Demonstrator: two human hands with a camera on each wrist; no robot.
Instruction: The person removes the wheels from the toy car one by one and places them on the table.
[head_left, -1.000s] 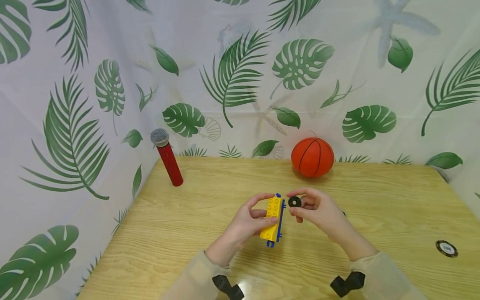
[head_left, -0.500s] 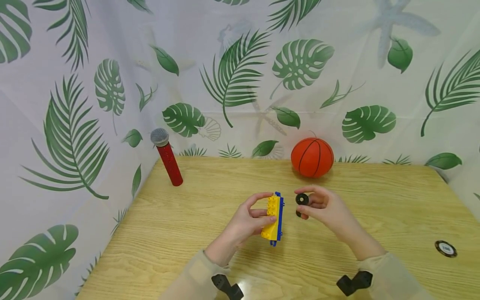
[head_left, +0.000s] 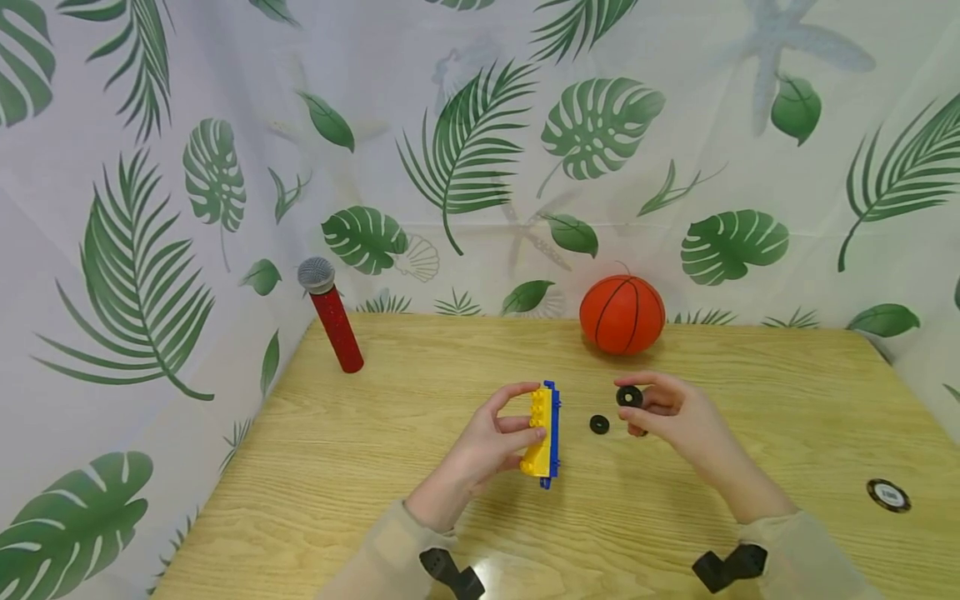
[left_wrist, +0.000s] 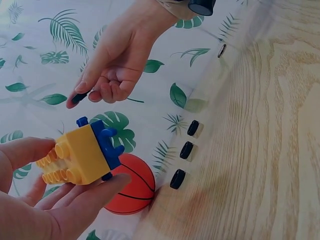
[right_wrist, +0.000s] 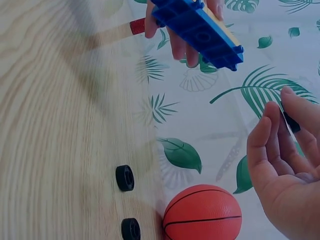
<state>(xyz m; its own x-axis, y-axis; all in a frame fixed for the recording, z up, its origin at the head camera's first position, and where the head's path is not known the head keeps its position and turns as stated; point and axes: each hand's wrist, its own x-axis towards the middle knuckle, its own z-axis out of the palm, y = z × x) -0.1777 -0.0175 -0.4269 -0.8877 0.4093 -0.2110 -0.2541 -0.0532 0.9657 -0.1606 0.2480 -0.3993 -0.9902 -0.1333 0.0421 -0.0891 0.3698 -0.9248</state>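
Note:
My left hand (head_left: 487,437) grips a toy car body, a yellow studded building block on a blue base (head_left: 553,433), in the air above the table. Small blue axle stubs stick out from the base. Off to the right, my right hand (head_left: 678,408) pinches a small black toy wheel (head_left: 629,397) between thumb and index finger, apart from the car body. Another black wheel (head_left: 599,424) lies on the table between the two hands. Three black wheels, one of them the nearest wheel (left_wrist: 177,179), lie in a row on the wood in the left wrist view.
A red basketball-patterned ball (head_left: 622,315) sits at the table's back edge. A red microphone (head_left: 333,321) stands upright at the back left. A poker chip (head_left: 888,495) lies at the right on the wooden table (head_left: 420,367). Leaf-print cloth (head_left: 465,250) hangs behind and at the left.
My right hand has moved right with its wheel, away from the car body, uncovering a wheel on the table. My left hand has turned the car body so its studs face more left.

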